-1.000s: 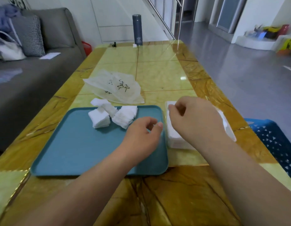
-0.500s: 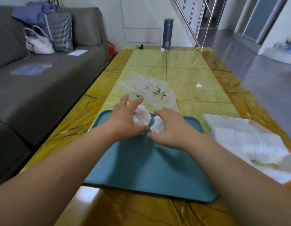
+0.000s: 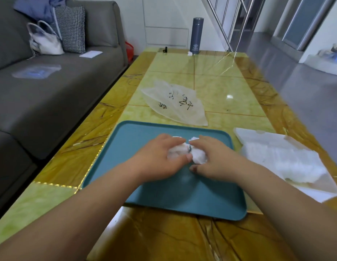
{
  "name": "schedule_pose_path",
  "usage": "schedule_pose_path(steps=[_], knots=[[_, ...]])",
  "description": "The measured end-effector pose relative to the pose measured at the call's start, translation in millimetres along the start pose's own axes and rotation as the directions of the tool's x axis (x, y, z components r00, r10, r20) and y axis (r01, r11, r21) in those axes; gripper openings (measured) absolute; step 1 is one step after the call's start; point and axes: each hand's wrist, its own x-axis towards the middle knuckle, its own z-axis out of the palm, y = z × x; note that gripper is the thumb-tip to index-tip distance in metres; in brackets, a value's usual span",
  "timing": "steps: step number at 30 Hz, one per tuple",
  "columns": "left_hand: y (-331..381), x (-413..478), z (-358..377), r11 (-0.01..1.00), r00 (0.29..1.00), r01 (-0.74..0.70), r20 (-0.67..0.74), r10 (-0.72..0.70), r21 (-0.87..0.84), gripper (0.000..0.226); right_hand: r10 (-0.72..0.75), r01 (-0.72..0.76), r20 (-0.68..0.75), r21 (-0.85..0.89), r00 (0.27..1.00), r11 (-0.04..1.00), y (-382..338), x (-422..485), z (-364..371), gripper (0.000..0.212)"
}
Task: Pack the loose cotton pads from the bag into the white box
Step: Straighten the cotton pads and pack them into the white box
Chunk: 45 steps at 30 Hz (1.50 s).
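Pads (image 3: 198, 157) now mid-tray (image 3: 124, 166) between left hand (image 3: 156, 161), right hand (image 3: 218, 162); box (image 3: 247, 135) part-full

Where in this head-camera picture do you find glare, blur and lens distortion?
Head view: a small bright glare spot and pale streaky reflections sit on the glossy table; the pads, left hand and right hand look soft with slight motion blur; the wide-angle lens splays the table edges outward toward the bottom.
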Motion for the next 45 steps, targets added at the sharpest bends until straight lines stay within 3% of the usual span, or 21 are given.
schedule_pose_path(steps=[2,5,8,13,21,25,27,30,32,36,40,45], knots=[[7.8,-3.4,-1.9,0.998,0.997,0.02,-0.068,-0.023,-0.054,0.047,0.03,-0.028,-0.026,0.045,0.999,0.999,0.7,-17.6,-2.9,0.092],[16.6,-10.1,-2.5,0.997,0.981,0.081,-0.178,-0.082,-0.017,0.036,0.077,-0.066,-0.06,0.169,0.995,0.983,-3.5,-40.4,-3.6,0.103],[20.2,-18.5,2.9,0.992,0.969,0.095,-0.22,-0.112,-0.085,0.045,0.11,-0.089,-0.068,0.256,0.992,0.963,-11.0,-55.5,-2.1,0.092],[20.0,-27.0,8.2,0.957,0.949,0.088,-0.268,-0.164,-0.276,0.035,0.103,-0.098,0.001,0.303,0.995,0.948,-12.9,-64.3,7.4,0.087],[28.2,-14.5,11.1,0.976,0.943,0.148,-0.276,-0.188,-0.16,0.025,0.079,-0.067,-0.019,0.353,0.997,0.933,-5.4,-55.5,4.1,0.076],[32.7,-13.0,9.0,0.971,0.935,0.093,-0.317,-0.162,-0.22,0.023,0.089,-0.069,-0.03,0.399,0.996,0.914,-3.3,-51.9,2.7,0.066],[32.8,-14.3,7.2,0.964,0.925,0.044,-0.354,-0.138,-0.261,0.028,0.066,-0.052,-0.021,0.405,0.998,0.913,-7.9,-50.4,5.5,0.06],[30.5,-20.0,2.0,0.944,0.926,0.001,-0.357,-0.125,-0.329,0.05,0.082,-0.069,-0.018,0.39,0.996,0.918,-16.4,-49.6,10.1,0.078],[29.7,-25.5,-2.2,0.934,0.931,0.01,-0.337,-0.138,-0.356,0.059,0.112,-0.096,-0.01,0.432,0.994,0.896,-19.3,-50.1,9.8,0.066],[28.5,-31.8,-8.7,0.9,0.931,0.014,-0.323,-0.171,-0.436,0.041,0.117,-0.086,-0.03,0.506,0.993,0.858,-14.0,-52.9,9.7,0.03],[28.9,-28.7,-9.8,0.879,0.93,0.003,-0.322,-0.178,-0.477,0.013,0.181,-0.044,-0.164,0.611,0.97,0.79,-2.9,-57.7,8.5,0.024],[25.2,-22.8,-2.8,0.91,0.945,0.018,-0.29,-0.15,-0.413,0.019,0.251,-0.015,-0.291,0.626,0.923,0.78,4.6,-59.6,6.9,0.034]])
